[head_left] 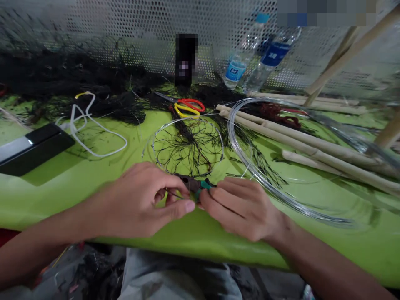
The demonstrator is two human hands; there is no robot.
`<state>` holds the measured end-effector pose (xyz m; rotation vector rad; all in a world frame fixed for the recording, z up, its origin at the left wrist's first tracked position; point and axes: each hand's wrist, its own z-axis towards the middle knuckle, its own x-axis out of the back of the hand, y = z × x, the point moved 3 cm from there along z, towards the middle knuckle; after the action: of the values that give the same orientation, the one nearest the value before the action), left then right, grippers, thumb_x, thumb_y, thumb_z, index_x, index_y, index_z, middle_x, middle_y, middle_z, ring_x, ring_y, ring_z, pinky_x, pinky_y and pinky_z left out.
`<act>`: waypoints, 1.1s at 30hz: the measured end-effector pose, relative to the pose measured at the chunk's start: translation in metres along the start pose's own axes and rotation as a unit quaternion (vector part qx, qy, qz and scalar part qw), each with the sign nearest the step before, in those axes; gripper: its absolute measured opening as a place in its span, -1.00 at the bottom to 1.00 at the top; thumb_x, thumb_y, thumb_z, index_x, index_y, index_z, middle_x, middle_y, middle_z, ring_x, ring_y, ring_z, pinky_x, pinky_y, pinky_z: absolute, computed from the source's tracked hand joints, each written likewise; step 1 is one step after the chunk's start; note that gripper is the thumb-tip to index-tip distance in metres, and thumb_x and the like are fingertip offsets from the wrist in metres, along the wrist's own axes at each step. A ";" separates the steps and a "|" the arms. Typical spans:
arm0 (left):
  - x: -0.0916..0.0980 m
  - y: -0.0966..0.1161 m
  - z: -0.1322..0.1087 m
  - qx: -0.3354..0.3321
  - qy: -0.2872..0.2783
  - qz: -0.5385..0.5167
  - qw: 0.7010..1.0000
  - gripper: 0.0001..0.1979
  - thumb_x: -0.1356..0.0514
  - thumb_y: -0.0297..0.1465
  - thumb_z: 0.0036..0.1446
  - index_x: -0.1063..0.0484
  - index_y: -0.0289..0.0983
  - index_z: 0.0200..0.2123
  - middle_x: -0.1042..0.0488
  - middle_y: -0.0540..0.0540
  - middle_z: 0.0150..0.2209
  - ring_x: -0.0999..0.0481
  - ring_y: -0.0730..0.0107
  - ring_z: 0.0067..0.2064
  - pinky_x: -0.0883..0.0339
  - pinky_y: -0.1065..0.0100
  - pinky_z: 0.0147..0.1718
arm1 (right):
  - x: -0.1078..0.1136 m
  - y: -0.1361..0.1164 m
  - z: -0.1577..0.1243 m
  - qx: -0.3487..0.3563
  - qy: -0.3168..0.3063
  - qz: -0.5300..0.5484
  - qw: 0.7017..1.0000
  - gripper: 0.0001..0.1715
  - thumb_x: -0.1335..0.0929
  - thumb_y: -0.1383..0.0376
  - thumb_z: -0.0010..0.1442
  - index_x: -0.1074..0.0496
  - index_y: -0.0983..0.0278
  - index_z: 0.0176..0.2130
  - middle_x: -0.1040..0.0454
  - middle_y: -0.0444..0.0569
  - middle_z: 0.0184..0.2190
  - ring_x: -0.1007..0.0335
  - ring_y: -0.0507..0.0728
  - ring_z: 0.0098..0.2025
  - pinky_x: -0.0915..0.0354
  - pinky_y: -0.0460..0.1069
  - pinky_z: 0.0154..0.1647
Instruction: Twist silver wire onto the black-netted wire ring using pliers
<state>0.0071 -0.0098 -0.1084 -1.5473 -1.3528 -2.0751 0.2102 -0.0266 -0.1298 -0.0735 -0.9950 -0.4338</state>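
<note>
Wrapped around the green handles of a pair of pliers (190, 182), my right hand (240, 206) keeps them just above the table's front part. My left hand (145, 200) is close against the plier jaws, thumb and fingers pinching a thin wire (175, 194). Part of the wire is hidden by the fingers. Just beyond both hands lies a wire hoop (155, 137) with black netting (190, 143) spread across it and gathered at its centre. A coil of silvery wire (246, 160) rests to the right of the hoop.
Scissors (189, 107) with red and yellow handles lie behind the hoop. Wooden sticks (312, 150) and two water bottles (236, 68) are at the right. A white cable (106, 155), a dark box-like object (40, 148) and heaped black netting (62, 79) occupy the left of the green table (218, 246).
</note>
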 end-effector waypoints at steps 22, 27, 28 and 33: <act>-0.014 -0.006 0.004 -0.083 0.185 -0.189 0.961 -0.92 -0.34 -0.39 0.29 -0.67 -0.15 -0.26 -0.73 0.03 -0.27 -0.68 0.43 -0.32 -0.40 0.37 -0.23 | -0.001 0.016 0.001 -0.080 0.004 0.093 0.992 -0.76 -0.30 0.43 0.45 -0.47 0.30 -0.29 -0.41 -0.14 -0.49 -0.13 0.06 -0.50 -0.14 0.02 -0.45; -0.011 -0.011 0.010 -0.093 0.202 -0.116 0.968 -0.96 -0.36 -0.38 0.25 -0.64 -0.18 -0.22 -0.70 0.06 -0.35 -0.51 0.57 -0.49 -0.32 0.45 -0.41 | 0.020 0.008 -0.001 -0.119 0.057 -0.022 0.991 -0.77 -0.41 0.21 0.41 -0.47 0.36 -0.11 -0.56 0.07 -0.28 -0.46 0.22 -0.16 -0.33 0.09 -0.11; -0.009 -0.012 0.011 -0.067 0.192 -0.131 0.970 -0.96 -0.36 -0.37 0.24 -0.65 -0.18 -0.23 -0.69 0.06 -0.35 -0.48 0.58 -0.51 -0.29 0.48 -0.47 | 0.026 0.002 -0.005 -0.143 0.073 -0.059 0.985 -0.73 -0.43 0.16 0.38 -0.45 0.34 -0.12 -0.55 0.09 -0.27 -0.46 0.25 -0.15 -0.32 0.11 -0.12; 0.001 -0.010 0.008 -0.004 0.166 -0.146 0.975 -0.86 -0.32 -0.28 0.27 -0.67 -0.18 -0.25 -0.67 0.05 -0.37 -0.44 0.59 -0.52 -0.22 0.54 -0.54 | 0.027 -0.022 -0.037 -0.333 -0.148 -0.119 0.923 -0.65 -0.35 0.01 0.41 -0.39 0.23 -0.23 -0.51 -0.03 -0.36 -0.44 0.17 -0.36 -0.13 0.04 -0.40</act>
<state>0.0056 0.0018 -0.1124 -0.9855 -1.5099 -2.3780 0.2435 -0.0651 -0.1303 -0.6537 -1.1190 -0.9976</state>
